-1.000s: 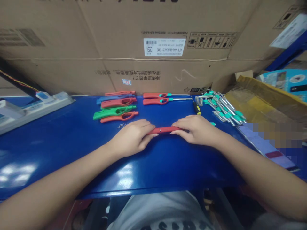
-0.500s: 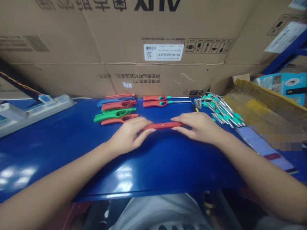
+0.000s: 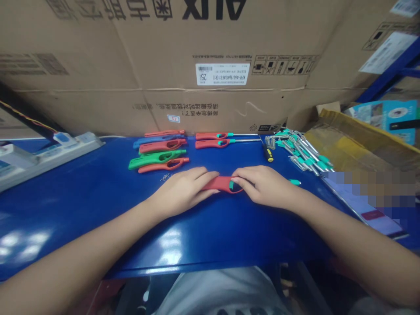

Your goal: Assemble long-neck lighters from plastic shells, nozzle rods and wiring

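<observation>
Above the blue table, a red utility lighter handle [image 3: 219, 184] spans both hands. Its trigger loop faces right, with a green trigger showing inside. My left hand [image 3: 187, 188] is closed round the handle's left end. The fingers of my right hand [image 3: 262, 186] pinch the loop end and partly hide it. Behind my left hand lie several empty lighter handles, among them a green one [image 3: 157, 159], an orange one [image 3: 164, 165] and a blue one [image 3: 154, 141]. Two red lighters [image 3: 213, 143] with metal tubes and green triggers lie behind the held one.
Several metal lighter tubes with green parts [image 3: 303, 151] are heaped at the back right. A black and yellow screwdriver [image 3: 267, 153] lies beside them. A phone [image 3: 383, 216] sits at right, a power strip [image 3: 49, 153] at left. A large cardboard box [image 3: 157, 65] stands behind the table [image 3: 183, 236].
The red handle has turned from its narrow edge to its side, so the loop and green trigger now show. Both hands have come slightly nearer to me, and the screwdriver is uncovered.
</observation>
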`<state>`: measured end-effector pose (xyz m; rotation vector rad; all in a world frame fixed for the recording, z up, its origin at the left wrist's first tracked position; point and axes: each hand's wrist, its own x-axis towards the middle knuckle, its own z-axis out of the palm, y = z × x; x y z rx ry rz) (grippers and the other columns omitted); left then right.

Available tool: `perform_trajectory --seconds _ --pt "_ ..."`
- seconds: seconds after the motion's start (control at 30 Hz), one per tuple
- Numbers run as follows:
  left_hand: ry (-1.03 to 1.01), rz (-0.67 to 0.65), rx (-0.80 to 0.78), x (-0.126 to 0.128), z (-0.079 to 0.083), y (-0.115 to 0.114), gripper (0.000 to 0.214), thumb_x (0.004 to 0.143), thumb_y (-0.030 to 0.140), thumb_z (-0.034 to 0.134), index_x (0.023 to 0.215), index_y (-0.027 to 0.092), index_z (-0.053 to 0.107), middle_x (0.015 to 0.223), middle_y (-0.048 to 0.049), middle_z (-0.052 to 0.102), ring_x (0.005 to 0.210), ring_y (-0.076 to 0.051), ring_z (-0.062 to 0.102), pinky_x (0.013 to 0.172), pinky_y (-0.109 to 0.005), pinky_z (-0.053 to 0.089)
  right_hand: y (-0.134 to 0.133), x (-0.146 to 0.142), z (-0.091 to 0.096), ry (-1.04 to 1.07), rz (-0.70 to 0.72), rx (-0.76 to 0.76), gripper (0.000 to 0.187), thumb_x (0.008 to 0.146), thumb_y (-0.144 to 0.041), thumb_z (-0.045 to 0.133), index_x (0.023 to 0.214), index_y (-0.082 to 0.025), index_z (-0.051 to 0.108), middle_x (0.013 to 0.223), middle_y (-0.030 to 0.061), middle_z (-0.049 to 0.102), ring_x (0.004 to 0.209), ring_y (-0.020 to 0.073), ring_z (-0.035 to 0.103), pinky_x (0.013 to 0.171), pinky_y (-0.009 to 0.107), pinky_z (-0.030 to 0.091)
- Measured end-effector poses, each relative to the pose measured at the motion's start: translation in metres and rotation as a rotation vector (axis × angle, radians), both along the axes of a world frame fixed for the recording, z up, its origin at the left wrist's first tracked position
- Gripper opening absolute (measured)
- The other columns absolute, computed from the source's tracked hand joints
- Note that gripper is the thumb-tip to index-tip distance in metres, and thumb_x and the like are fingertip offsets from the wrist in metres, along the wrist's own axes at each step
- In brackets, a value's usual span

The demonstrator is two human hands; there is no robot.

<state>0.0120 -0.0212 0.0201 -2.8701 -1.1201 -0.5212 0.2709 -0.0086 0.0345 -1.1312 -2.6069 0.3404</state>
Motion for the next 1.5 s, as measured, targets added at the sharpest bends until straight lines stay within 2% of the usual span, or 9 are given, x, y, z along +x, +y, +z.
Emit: perform_trajectory --seconds 0.17,0.4,0.67,0.77,0.9,1.03,1.27,1.4,1.5 --pt "0.012 -0.062 0.064 0.001 0.0 -0.005 0.042 0.104 0.047 0.04 0.118 0.017 0.066 0.089 -0.0057 0.076 0.073 -0.021 0.072 0.061 -0.03 0.051 -0.002 0.0 0.001 -0.008 0.245 0.025 0.035 0.103 -0.043 0.047 0.122 -0.018 0.063 0.108 0.0077 0.07 0.095 0.0208 0.066 0.078 0.03 0.047" --pt "0.033 -0.108 0.055 0.005 0.005 -0.012 0.044 0.106 0.046 0.038 0.1 0.016 0.069 0.075 -0.0041 0.073 0.063 -0.019 0.07 0.056 -0.027 0.044 -0.008 -0.004 -0.005 0.076 0.334 0.085 0.03 0.103 -0.03 0.044 0.11 -0.014 0.069 0.098 0.0069 0.07 0.086 0.0186 0.064 0.076 0.03 0.048" --pt "0.125 -0.093 0.082 -0.004 0.009 -0.003 0.049 0.106 0.046 0.033 0.091 0.014 0.066 0.071 -0.0046 0.068 0.061 -0.019 0.067 0.056 -0.028 0.044 0.002 0.006 0.006 -0.098 0.166 0.119 0.025 0.099 -0.038 0.055 0.104 -0.02 0.071 0.095 0.0056 0.074 0.086 0.021 0.068 0.073 0.03 0.045" --pt "0.135 -0.045 0.027 -0.008 0.01 0.001 0.05 0.106 0.05 0.032 0.099 0.015 0.066 0.078 -0.0064 0.071 0.07 -0.019 0.07 0.064 -0.027 0.05 0.008 0.012 0.009 -0.129 0.157 0.158 0.019 0.098 -0.027 0.055 0.098 -0.017 0.071 0.087 0.006 0.073 0.082 0.0202 0.067 0.071 0.03 0.044" --pt "0.126 -0.01 -0.063 -0.007 0.012 0.002 0.043 0.105 0.049 0.037 0.116 0.016 0.062 0.099 -0.0082 0.074 0.087 -0.022 0.073 0.075 -0.03 0.055 0.01 0.015 0.005 -0.145 0.176 0.294 0.027 0.1 -0.026 0.049 0.091 -0.015 0.072 0.078 0.0068 0.071 0.073 0.02 0.065 0.066 0.03 0.041" --pt "0.153 0.002 -0.108 -0.002 0.009 -0.001 0.035 0.105 0.041 0.041 0.128 0.019 0.056 0.112 -0.0069 0.072 0.095 -0.023 0.072 0.076 -0.031 0.056 0.007 0.009 0.001 -0.175 0.165 0.319 0.027 0.101 -0.027 0.049 0.097 -0.017 0.073 0.089 0.0078 0.076 0.078 0.0203 0.068 0.071 0.031 0.042" --pt "0.226 0.066 -0.144 -0.004 0.011 0.001 0.03 0.105 0.033 0.039 0.124 0.017 0.057 0.109 -0.0084 0.071 0.093 -0.025 0.072 0.075 -0.035 0.057 0.012 0.006 0.003 -0.21 0.111 0.245 0.03 0.097 -0.04 0.059 0.115 -0.019 0.07 0.109 0.0081 0.074 0.101 0.0238 0.066 0.089 0.037 0.044" --pt "0.26 0.146 -0.063 -0.012 0.015 0.011 0.032 0.106 0.035 0.037 0.12 0.015 0.058 0.107 -0.0106 0.07 0.088 -0.027 0.072 0.071 -0.037 0.056 0.027 0.03 0.009 -0.285 -0.077 0.386 0.045 0.09 -0.037 0.068 0.13 -0.017 0.062 0.126 0.0129 0.068 0.117 0.0322 0.058 0.1 0.046 0.039" --pt "0.29 0.193 -0.008 -0.018 0.015 0.017 0.03 0.105 0.034 0.038 0.115 0.014 0.058 0.104 -0.0115 0.069 0.088 -0.028 0.071 0.069 -0.036 0.055 0.038 0.048 0.011 -0.357 -0.206 0.458 0.044 0.088 -0.027 0.069 0.129 -0.014 0.062 0.125 0.0145 0.068 0.116 0.0352 0.058 0.101 0.05 0.037"
